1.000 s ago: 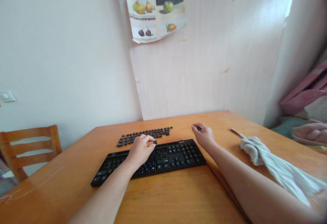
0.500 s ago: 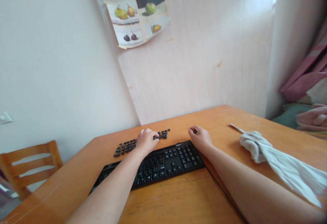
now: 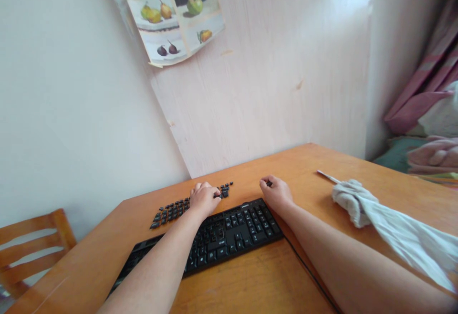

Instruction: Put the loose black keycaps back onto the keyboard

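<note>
A black keyboard point(image 3: 238, 232) lies slantwise on the table, with bare spots where keycaps are off. Behind it, loose black keycaps point(image 3: 171, 212) sit in rows, and several more are to the right of my left hand. My left hand point(image 3: 204, 200) is over these keycaps, thumb and finger closed on a black keycap point(image 3: 216, 194); its other fingertips are partly hidden. Just beyond the keyboard's back right corner is my right hand point(image 3: 278, 193), curled closed. A small black piece point(image 3: 269, 183) shows between its fingers, too small to make out fully. My left forearm covers part of the keyboard.
On the wooden table point(image 3: 229, 287), a whitish cloth point(image 3: 352, 198) is bunched at the right, with a thin strip sticking out behind it. The keyboard's cable point(image 3: 310, 272) runs under my right forearm. A wooden chair point(image 3: 34, 242) stands left; a wall point(image 3: 250, 109) rises behind.
The view has turned slightly, so most things appear shifted to the left. My left hand remains over the loose keycaps, and my right hand stays curled near the keyboard's corner.
</note>
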Demonstrator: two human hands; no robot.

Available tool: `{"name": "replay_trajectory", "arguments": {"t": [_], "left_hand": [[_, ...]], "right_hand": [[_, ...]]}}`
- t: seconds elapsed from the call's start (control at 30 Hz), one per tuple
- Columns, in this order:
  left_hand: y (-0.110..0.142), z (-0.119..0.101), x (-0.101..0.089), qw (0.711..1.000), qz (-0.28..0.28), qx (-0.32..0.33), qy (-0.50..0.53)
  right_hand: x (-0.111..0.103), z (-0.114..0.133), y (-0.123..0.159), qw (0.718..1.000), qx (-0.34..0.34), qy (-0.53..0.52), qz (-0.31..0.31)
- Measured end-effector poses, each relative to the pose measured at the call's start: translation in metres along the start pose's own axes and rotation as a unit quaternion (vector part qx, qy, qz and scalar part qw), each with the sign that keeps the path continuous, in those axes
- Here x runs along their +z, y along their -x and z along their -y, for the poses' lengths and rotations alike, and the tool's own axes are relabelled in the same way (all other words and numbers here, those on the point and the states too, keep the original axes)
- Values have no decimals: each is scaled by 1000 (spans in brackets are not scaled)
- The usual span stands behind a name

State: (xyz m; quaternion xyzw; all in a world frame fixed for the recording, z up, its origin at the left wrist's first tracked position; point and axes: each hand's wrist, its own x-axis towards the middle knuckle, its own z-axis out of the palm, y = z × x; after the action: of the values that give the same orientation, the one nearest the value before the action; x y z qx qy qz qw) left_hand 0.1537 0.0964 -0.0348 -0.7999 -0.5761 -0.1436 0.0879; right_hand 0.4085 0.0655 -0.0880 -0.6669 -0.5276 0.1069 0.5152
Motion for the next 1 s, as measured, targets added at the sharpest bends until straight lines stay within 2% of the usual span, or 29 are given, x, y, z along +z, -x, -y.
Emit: {"name": "replay_trajectory", "arguments": {"t": [0.27,0.5,1.0], "left_hand": [[0,-3,1,1000,16,-3,-12],[-1,-6,2,999,28,-17,-34],[-2,-3,6,1000,2,-5,-20]], "right_hand": [[3,-3,-1,1000,-4,-6,-11],[0,3,0,1000,13,12,5],[-1,3,0,1000,19,4,6]]}}
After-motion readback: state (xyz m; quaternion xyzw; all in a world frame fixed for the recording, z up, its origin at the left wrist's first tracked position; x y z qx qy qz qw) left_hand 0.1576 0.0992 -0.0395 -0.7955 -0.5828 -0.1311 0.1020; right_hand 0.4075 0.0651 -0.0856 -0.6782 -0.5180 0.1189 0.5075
